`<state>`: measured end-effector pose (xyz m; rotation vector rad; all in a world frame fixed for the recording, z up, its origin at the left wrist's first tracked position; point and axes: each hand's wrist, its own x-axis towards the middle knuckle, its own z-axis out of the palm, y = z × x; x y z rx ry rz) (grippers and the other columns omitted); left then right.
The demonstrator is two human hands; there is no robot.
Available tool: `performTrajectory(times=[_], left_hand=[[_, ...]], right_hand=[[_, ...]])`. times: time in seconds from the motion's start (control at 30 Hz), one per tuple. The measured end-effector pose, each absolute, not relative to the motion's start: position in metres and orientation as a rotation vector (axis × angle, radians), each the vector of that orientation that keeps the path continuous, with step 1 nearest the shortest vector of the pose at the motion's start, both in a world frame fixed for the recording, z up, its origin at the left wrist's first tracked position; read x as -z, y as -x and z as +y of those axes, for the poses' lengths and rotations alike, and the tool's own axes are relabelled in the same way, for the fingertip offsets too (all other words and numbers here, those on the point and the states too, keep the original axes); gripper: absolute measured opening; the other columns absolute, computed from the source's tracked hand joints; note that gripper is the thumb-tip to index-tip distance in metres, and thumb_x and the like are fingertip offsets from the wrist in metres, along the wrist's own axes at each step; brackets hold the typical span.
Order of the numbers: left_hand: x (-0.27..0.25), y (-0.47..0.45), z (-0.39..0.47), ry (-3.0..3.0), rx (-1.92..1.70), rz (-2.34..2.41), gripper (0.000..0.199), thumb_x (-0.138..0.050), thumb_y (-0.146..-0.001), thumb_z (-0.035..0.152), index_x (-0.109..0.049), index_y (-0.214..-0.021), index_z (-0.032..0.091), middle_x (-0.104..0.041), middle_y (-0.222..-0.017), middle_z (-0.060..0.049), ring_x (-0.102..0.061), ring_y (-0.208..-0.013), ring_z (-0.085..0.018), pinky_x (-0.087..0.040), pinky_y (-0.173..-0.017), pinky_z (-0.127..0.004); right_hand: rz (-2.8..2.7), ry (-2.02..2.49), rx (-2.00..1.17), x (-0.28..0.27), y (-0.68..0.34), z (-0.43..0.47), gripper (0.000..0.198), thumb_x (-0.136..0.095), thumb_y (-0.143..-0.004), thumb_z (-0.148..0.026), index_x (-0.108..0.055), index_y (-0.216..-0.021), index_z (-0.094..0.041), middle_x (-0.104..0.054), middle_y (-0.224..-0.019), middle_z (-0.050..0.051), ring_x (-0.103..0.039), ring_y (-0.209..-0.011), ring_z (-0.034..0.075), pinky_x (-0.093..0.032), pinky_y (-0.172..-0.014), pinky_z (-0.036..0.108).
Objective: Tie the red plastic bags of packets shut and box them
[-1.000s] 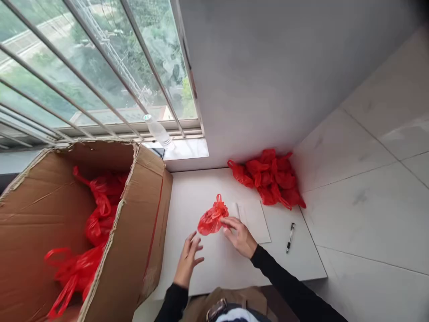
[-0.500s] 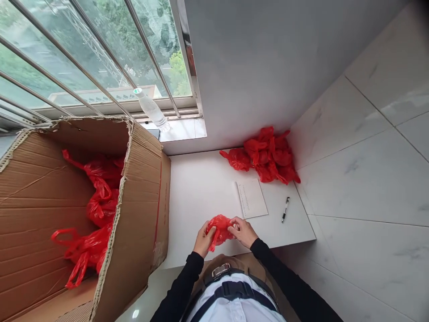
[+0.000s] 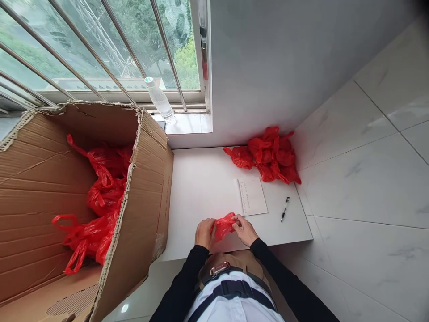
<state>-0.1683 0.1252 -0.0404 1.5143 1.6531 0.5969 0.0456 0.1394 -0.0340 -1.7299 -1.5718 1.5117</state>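
Note:
Between my hands, over the front edge of the white table point(image 3: 197, 188), is a crumpled red plastic bag point(image 3: 223, 227). My left hand point(image 3: 204, 233) grips its left side, the fingers curled and partly hidden. With thumb and fingers pinched, my right hand point(image 3: 245, 230) holds the bag's upper right edge. What the bag contains, if anything, cannot be made out. Just beyond my right hand lies an open notebook point(image 3: 254, 197) with lines of writing.
A large open cardboard box point(image 3: 147, 197) on the left holds several red plastic bags point(image 3: 103, 197). More tied red bags point(image 3: 273, 154) are heaped in the table's far right corner. A pen point(image 3: 284, 209) lies at the right; a clear bottle point(image 3: 161, 102) stands on the windowsill.
My left hand has turned over the bag, so its back now faces up. The bag is stretched towards my right hand, which has risen slightly. The view has shifted a little.

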Motion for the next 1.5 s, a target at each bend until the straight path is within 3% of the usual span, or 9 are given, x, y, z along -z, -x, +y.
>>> performTrajectory(times=[0.27,0.43,0.57,0.7,0.8,1.0,1.2,1.33,1.5], left_hand=[[0.029,0.192,0.114,-1.524,-0.707,1.695,0.037,-0.056,-0.098,0.038,-0.058,-0.129,0.019,-0.064,-0.123,-0.01,-0.062,-0.112,-0.025,-0.05,-0.099,-0.05],[0.018,0.188,0.111,-1.514,-0.738,1.69,0.027,-0.058,-0.096,0.041,-0.067,-0.105,0.017,-0.068,-0.107,-0.007,-0.064,-0.101,-0.021,-0.052,-0.092,-0.044],[0.004,0.2,0.106,-1.351,-0.891,1.905,0.031,-0.055,-0.097,0.044,-0.066,-0.109,0.017,-0.064,-0.114,-0.009,-0.06,-0.107,-0.024,-0.048,-0.096,-0.047],[-0.021,0.209,0.1,-1.207,-0.929,1.873,0.033,-0.056,-0.096,0.046,-0.067,-0.109,0.018,-0.067,-0.103,-0.007,-0.063,-0.09,-0.02,-0.051,-0.085,-0.04],[-0.035,0.204,0.101,-1.098,-0.908,1.715,0.034,-0.057,-0.094,0.049,-0.067,-0.099,0.017,-0.069,-0.091,-0.004,-0.064,-0.079,-0.017,-0.052,-0.079,-0.037],[-0.039,0.193,0.117,-0.837,-0.932,1.559,0.052,-0.047,-0.095,0.062,-0.063,-0.077,0.016,-0.068,-0.084,-0.004,-0.066,-0.086,-0.019,-0.054,-0.082,-0.039],[-0.034,0.192,0.127,-0.618,-0.909,1.636,0.029,-0.065,-0.093,0.038,-0.061,-0.076,0.014,-0.063,-0.074,0.001,-0.063,-0.071,-0.014,-0.055,-0.072,-0.032],[-0.037,0.192,0.123,-0.502,-0.908,1.649,0.012,-0.069,-0.089,0.02,-0.062,-0.097,0.014,-0.063,-0.081,0.002,-0.063,-0.07,-0.012,-0.055,-0.066,-0.028],[-0.039,0.2,0.11,-0.324,-0.751,1.594,0.017,-0.065,-0.094,0.027,-0.062,-0.103,0.013,-0.057,-0.066,0.006,-0.05,-0.045,-0.006,-0.046,-0.046,-0.019]], right_hand=[[-1.573,1.82,-1.527,0.03,-0.049,0.135,0.03,-0.06,-0.1,-0.04,-0.061,-0.116,-0.015,-0.064,-0.086,0.0,-0.061,-0.064,0.012,-0.055,-0.064,0.029],[-1.597,1.751,-1.544,0.024,-0.038,0.138,0.027,-0.059,-0.1,-0.04,-0.064,-0.107,-0.015,-0.065,-0.085,0.0,-0.062,-0.066,0.013,-0.055,-0.066,0.03],[-1.489,1.78,-1.444,0.023,-0.05,0.137,0.03,-0.054,-0.103,-0.04,-0.062,-0.116,-0.015,-0.067,-0.101,0.005,-0.066,-0.079,0.016,-0.058,-0.069,0.031],[-1.496,1.752,-1.304,0.016,-0.067,0.133,0.028,-0.056,-0.102,-0.037,-0.062,-0.119,-0.016,-0.065,-0.115,0.008,-0.066,-0.098,0.021,-0.057,-0.084,0.04],[-1.557,1.71,-1.2,0.006,-0.071,0.134,0.021,-0.061,-0.098,-0.032,-0.064,-0.112,-0.017,-0.062,-0.118,0.008,-0.06,-0.11,0.024,-0.052,-0.094,0.045],[-1.653,1.647,-1.117,-0.017,-0.061,0.147,0.02,-0.062,-0.083,-0.018,-0.065,-0.102,-0.021,-0.061,-0.109,0.009,-0.059,-0.106,0.026,-0.051,-0.095,0.043],[-1.691,1.574,-1.147,-0.03,-0.059,0.154,0.038,-0.053,-0.089,-0.02,-0.059,-0.126,-0.025,-0.061,-0.115,0.009,-0.061,-0.105,0.026,-0.053,-0.091,0.04],[-1.667,1.573,-1.125,-0.034,-0.06,0.155,0.025,-0.055,-0.086,-0.021,-0.064,-0.11,-0.022,-0.06,-0.115,0.011,-0.057,-0.113,0.027,-0.05,-0.098,0.042],[-1.544,1.668,-1.15,-0.028,-0.061,0.159,0.021,-0.057,-0.096,-0.039,-0.06,-0.097,-0.018,-0.064,-0.09,0.004,-0.063,-0.081,0.019,-0.053,-0.077,0.035]])
